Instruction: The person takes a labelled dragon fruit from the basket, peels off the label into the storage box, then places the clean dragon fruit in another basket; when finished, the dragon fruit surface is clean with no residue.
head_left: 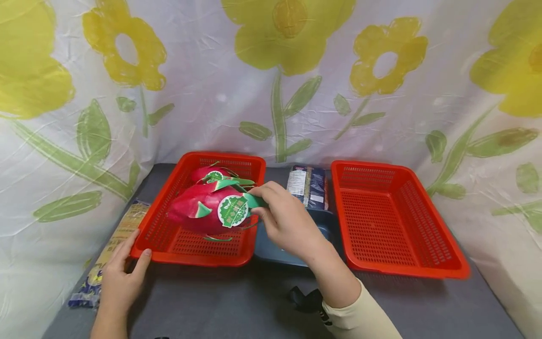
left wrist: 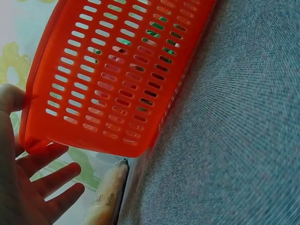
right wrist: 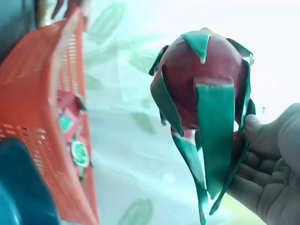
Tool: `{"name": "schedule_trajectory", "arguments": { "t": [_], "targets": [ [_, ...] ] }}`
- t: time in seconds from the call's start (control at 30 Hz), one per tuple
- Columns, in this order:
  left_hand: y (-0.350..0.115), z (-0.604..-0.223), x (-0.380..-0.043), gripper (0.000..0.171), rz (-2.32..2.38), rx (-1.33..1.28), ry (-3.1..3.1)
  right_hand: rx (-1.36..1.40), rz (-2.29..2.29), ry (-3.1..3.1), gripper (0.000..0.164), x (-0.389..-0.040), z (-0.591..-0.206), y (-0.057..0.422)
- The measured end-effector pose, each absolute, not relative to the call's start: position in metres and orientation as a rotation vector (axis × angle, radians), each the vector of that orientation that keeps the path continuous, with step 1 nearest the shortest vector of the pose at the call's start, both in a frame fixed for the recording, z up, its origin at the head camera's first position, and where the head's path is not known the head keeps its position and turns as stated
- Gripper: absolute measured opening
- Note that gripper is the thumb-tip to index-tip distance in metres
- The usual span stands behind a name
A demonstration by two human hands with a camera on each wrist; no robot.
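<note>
My right hand [head_left: 283, 219] pinches a red dragon fruit [head_left: 203, 200] by its green leaves, holding it above the left red basket [head_left: 203, 259]. A round green-and-white sticker [head_left: 233, 211] is on the fruit. In the right wrist view, the dragon fruit [right wrist: 190, 79] hangs apart from the basket [right wrist: 28, 79], its leaves between thumb and fingers. Behind it, another stickered dragon fruit [head_left: 201, 173] lies in that basket. My left hand [head_left: 120, 278] holds the basket's near left corner, thumb and forefinger at the rim [left wrist: 29, 89], the other fingers spread.
To the right stands a second red basket [head_left: 381, 226] with nothing visible in it. Between the baskets are a blue-grey tray [head_left: 275, 249] and a dark blue package [head_left: 316, 188]. A yellowish package [head_left: 114, 240] lies left. A flowered cloth [head_left: 203, 94] hangs behind; a black strap [head_left: 306, 300] lies near my right forearm.
</note>
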State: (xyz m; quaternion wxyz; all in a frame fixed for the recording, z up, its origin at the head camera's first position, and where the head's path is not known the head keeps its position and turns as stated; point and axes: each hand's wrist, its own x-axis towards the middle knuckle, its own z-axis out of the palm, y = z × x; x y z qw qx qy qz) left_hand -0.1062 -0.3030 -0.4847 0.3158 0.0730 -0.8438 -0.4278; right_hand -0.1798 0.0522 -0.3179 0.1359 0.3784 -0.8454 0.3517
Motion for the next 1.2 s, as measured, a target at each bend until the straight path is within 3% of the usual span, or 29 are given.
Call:
{"name": "schedule_trajectory", "arguments": {
  "t": [0.53, 0.97, 1.2],
  "targets": [
    [-0.303, -0.489, -0.105, 0.058, -1.137, 0.252, -2.235, 0.862, 1.071, -2.421, 0.039, -0.125, -0.319, 0.157],
    [-0.302, -0.487, -0.108, 0.059, -1.13, 0.245, -2.23, 0.759, 1.215, -2.48, 0.048, -0.089, -0.386, 0.201],
    [-0.3, -0.486, -0.107, 0.058, -1.153, 0.219, -2.195, 0.867, 1.273, -2.541, 0.039, -0.081, -0.419, 0.195]
  ]
}}
